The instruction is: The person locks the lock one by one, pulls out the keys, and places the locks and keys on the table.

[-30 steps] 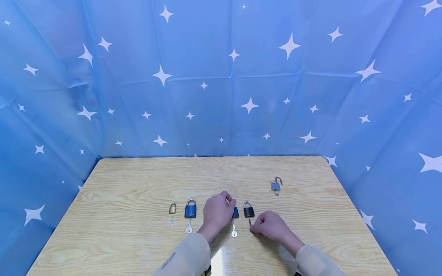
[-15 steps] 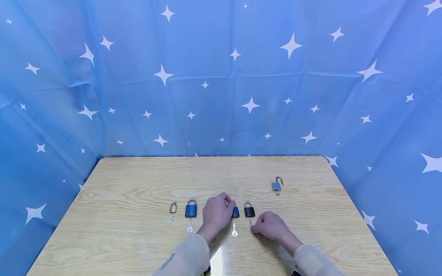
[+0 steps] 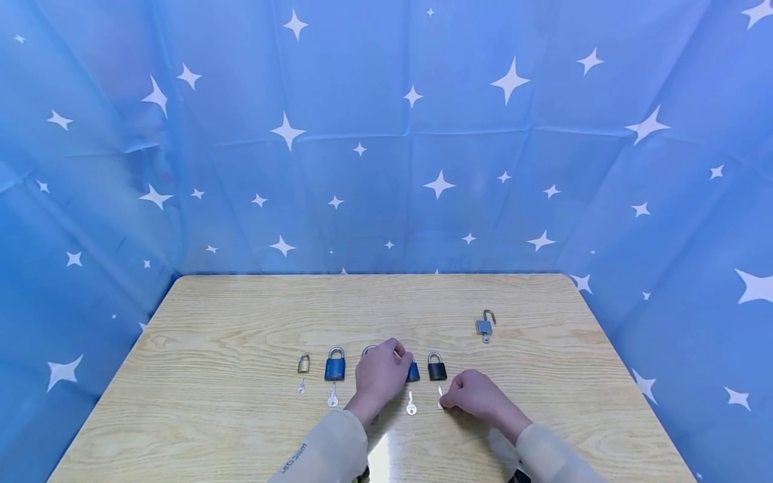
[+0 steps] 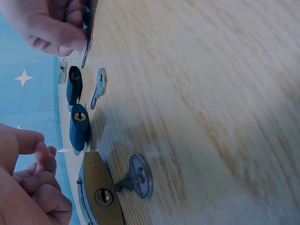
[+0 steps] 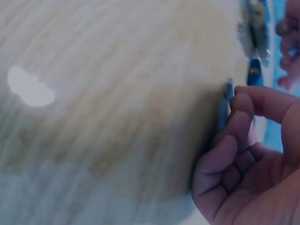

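My right hand (image 3: 474,396) pinches a small key (image 3: 440,396) by its head; the shaft points toward the black padlock (image 3: 437,371) just beyond. In the right wrist view the fingers hide most of that key. Above the row of padlocks hangs my left hand (image 3: 380,372), fingers loosely curled around nothing in the left wrist view. It partly covers a blue padlock (image 3: 413,371) and a larger padlock, whose brass underside (image 4: 99,173) and keyhole show in the left wrist view. A silver key (image 3: 411,404) lies before the blue padlock, and a round-headed key (image 4: 141,176) before the larger one.
Farther left on the wooden table (image 3: 229,322) are a blue padlock (image 3: 335,368) with its key (image 3: 333,396) and a small brass padlock (image 3: 304,364) with a tiny key (image 3: 301,386). At the back right lies an unlocked padlock (image 3: 484,327) with a key in it.
The key shaft at my right fingertips looked dark a second ago and looks pale now. Both hands stay nearly in place; the head view has shifted slightly.
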Demonstrator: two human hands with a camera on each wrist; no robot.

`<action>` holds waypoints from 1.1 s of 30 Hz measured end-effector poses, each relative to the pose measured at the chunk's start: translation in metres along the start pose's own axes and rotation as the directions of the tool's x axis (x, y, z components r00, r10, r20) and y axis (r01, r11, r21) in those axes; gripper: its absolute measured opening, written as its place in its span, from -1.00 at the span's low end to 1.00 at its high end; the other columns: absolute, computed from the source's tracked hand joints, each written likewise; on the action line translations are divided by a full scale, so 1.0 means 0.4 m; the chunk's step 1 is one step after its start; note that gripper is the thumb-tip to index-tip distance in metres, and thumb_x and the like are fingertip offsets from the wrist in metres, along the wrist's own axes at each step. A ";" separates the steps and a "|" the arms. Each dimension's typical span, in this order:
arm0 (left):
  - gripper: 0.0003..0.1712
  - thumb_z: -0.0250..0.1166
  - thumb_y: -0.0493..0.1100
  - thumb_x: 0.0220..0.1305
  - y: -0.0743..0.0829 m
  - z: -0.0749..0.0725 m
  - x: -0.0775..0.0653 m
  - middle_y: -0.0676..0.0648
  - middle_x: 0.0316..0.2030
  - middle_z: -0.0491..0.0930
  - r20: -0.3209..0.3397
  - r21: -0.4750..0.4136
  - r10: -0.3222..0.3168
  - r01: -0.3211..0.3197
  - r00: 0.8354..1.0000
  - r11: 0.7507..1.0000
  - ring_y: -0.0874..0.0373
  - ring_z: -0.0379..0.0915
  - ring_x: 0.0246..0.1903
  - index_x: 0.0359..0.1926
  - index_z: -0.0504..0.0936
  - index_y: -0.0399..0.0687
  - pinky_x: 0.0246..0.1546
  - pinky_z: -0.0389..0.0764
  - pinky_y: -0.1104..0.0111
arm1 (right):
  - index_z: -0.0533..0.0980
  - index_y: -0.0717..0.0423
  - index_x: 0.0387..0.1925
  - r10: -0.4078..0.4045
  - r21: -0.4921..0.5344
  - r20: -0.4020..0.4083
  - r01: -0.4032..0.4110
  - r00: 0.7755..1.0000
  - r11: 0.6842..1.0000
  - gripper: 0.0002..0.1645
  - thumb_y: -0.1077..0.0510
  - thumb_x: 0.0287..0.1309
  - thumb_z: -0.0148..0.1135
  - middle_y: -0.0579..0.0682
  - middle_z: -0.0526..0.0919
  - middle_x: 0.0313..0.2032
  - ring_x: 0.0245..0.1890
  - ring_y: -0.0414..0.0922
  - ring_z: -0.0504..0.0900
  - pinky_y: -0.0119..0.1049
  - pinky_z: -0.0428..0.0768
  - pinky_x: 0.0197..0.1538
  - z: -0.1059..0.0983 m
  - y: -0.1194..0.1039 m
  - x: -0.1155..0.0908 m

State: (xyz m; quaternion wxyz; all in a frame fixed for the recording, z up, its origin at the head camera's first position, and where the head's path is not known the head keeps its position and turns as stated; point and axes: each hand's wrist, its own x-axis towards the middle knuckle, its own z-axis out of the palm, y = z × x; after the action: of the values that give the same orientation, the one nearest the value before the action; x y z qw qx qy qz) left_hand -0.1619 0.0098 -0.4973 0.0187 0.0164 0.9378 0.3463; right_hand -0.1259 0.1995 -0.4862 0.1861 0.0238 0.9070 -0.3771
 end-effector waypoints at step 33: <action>-0.83 0.22 0.01 0.25 0.014 0.009 -0.029 0.22 -0.65 0.43 0.045 -0.065 0.035 -0.032 0.998 0.997 0.32 0.31 -0.63 -0.47 0.57 0.17 -0.58 0.29 0.41 | 0.48 0.04 -0.65 0.153 -0.209 -0.386 -0.248 0.910 0.946 -0.45 -0.23 0.31 0.06 -0.12 0.36 -0.77 -0.71 -0.12 0.34 -0.28 0.25 -0.62 -0.181 0.080 0.180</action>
State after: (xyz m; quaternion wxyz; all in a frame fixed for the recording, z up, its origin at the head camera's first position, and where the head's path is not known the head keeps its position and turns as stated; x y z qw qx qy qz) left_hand -0.1500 0.0160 -0.4962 0.0352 0.0394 0.9251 0.3760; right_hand -0.2102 0.2655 -0.4865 0.0542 0.1631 0.9589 -0.2258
